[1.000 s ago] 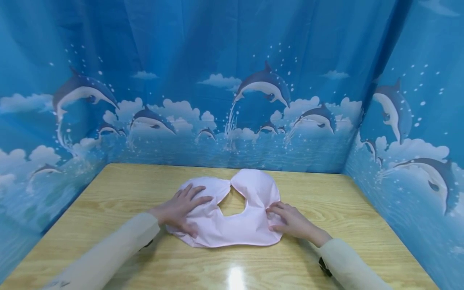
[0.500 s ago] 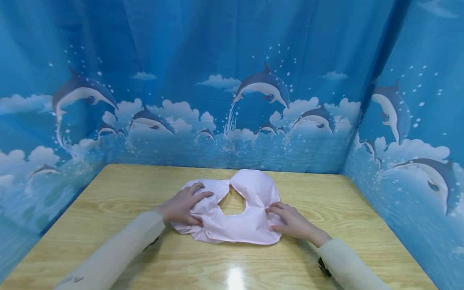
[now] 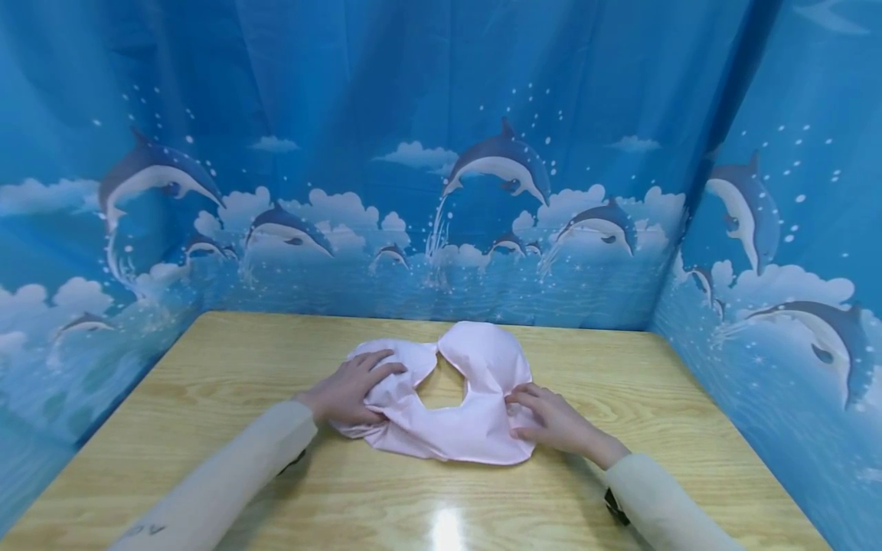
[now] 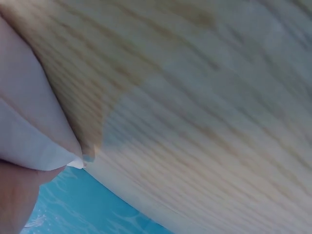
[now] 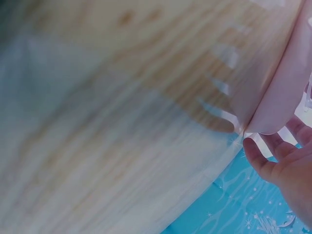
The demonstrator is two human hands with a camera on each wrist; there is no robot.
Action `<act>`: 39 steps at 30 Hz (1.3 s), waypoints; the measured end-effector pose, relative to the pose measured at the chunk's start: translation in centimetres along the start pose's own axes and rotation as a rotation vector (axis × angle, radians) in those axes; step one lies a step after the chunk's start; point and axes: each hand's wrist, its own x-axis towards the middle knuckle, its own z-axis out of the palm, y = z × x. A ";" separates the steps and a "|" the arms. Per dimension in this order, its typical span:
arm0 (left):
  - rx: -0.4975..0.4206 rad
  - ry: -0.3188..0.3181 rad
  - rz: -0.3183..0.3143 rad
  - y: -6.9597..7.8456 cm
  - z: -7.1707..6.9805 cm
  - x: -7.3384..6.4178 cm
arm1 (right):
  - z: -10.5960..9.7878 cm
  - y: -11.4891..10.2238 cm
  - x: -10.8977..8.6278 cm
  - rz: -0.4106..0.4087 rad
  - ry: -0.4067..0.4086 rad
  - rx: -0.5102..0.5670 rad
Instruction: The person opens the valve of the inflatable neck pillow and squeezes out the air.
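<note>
A pale pink U-shaped neck pillow [image 3: 448, 436] lies on the table in the head view, its two ends meeting at the back around a central opening. My left hand [image 3: 351, 388] grips its left arm, fingers over the top and thumb low at the front, creasing the fabric. In the left wrist view a pillow edge [image 4: 34, 122] bulges above part of that hand [image 4: 17, 200]. My right hand [image 3: 561, 425] rests on the pillow's right side with loosely bent, parted fingers. The right wrist view shows the right thumb [image 5: 256, 156] beside the pillow's edge, some fingertips hidden behind it.
The wood-grain table [image 3: 262, 344] extends around the pillow, with a bright light reflection near its front. Blue dolphin-printed curtains [image 3: 386, 92] stand along the back and both sides.
My left hand has drawn its spread fingers and thumb closer together and shifted slightly right, bunching the pillow's lower left edge inward. My right hand has stayed in place.
</note>
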 end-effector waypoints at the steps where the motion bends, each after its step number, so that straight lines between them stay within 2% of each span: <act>1: -0.005 -0.002 -0.002 0.0 0.0 0.0 | 0.0 0.0 0.0 -0.002 0.001 0.000; 5: -0.029 -0.033 -0.014 0.0 0.0 0.0 | 0.0 0.1 0.0 -0.006 0.004 -0.006; 17: -0.101 -0.236 -0.113 1.1 -1.0 -0.2 | 0.1 0.2 -0.2 -0.011 0.002 -0.025; 22: -0.061 -0.306 -0.149 1.7 -1.5 -0.3 | 0.2 0.2 -0.3 -0.030 0.020 -0.029; 26: -0.029 -0.299 -0.152 1.9 -1.7 -0.3 | 0.2 0.2 -0.2 -0.039 0.040 -0.021; 33: -0.033 -0.178 -0.092 1.2 -1.2 0.0 | 0.2 0.0 -0.2 -0.034 0.042 -0.012; 39: -0.069 -0.166 -0.116 1.0 -0.8 0.1 | 0.1 0.0 -0.2 -0.013 0.035 -0.033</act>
